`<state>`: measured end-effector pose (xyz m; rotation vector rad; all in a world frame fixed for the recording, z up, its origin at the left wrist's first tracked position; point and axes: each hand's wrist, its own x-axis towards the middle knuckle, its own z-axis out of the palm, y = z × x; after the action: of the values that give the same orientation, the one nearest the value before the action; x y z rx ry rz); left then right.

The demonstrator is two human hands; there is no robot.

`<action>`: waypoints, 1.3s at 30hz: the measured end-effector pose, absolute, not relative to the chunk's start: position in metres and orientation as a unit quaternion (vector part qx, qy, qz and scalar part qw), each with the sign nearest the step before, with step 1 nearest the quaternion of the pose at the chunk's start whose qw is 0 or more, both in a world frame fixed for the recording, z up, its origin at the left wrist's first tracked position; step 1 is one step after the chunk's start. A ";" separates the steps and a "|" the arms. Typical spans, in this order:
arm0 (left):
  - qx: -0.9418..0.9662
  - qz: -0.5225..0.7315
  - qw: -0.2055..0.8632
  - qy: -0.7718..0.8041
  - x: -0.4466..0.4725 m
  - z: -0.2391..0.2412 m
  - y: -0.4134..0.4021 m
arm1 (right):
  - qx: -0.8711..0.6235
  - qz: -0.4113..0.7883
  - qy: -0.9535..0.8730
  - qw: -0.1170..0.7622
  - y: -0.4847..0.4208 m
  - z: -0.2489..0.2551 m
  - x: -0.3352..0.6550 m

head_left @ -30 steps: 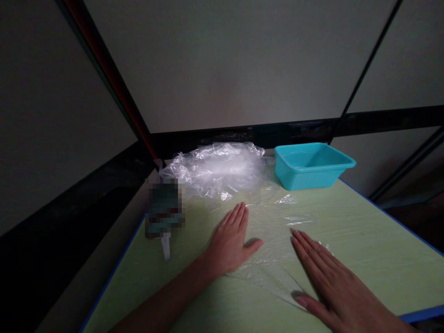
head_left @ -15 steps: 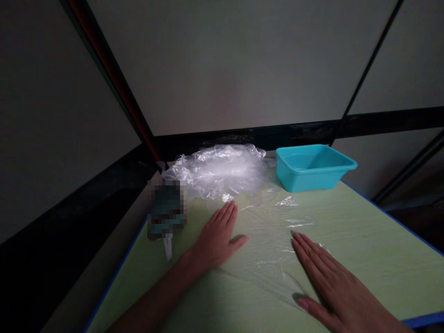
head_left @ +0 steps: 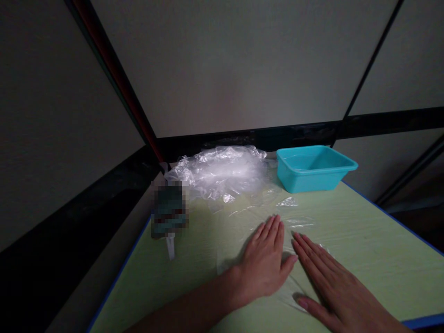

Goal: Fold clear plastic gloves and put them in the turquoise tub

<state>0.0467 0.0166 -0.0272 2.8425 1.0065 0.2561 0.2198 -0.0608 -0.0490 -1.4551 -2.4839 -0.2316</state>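
A thin clear plastic sheet [head_left: 239, 222] lies spread on the pale green table [head_left: 364, 240]. My left hand [head_left: 265, 263] rests flat on it, fingers stretched out and together, thumb nearly touching my right hand. My right hand [head_left: 329, 282] also lies flat and open on the sheet, just to the right, near the table's front edge. Neither hand holds anything.
A crumpled heap of clear plastic [head_left: 218, 173] sits at the back of the table. A turquoise tub [head_left: 314, 169] stands at the back right. A blurred dark object [head_left: 169, 210] with a white tab sits near the left edge. Dark walls surround the table.
My left hand has slid right across the sheet, from the left middle of the table to beside my right hand. The right hand has stayed in place.
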 end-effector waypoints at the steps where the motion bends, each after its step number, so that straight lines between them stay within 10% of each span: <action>1: 0.937 0.086 0.058 0.334 0.045 -0.029 0.018 | -0.500 -0.082 -0.853 0.127 -0.061 -0.048 0.219; 17: 0.902 0.107 0.072 0.411 -0.042 -0.035 0.049 | -0.501 -0.105 -0.851 0.119 -0.062 -0.040 0.216; 25: 0.831 0.302 0.300 0.358 -0.048 -0.020 0.053 | -0.513 -0.044 -0.845 0.143 -0.062 -0.043 0.218; 39: 0.686 0.241 0.587 0.356 -0.046 -0.016 0.050 | -0.308 0.069 -0.945 0.082 -0.062 0.012 0.235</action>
<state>-0.0456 0.0500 -0.0163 1.6002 0.8306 0.5607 0.2346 -0.0618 0.0116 -0.9218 -2.8244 0.2063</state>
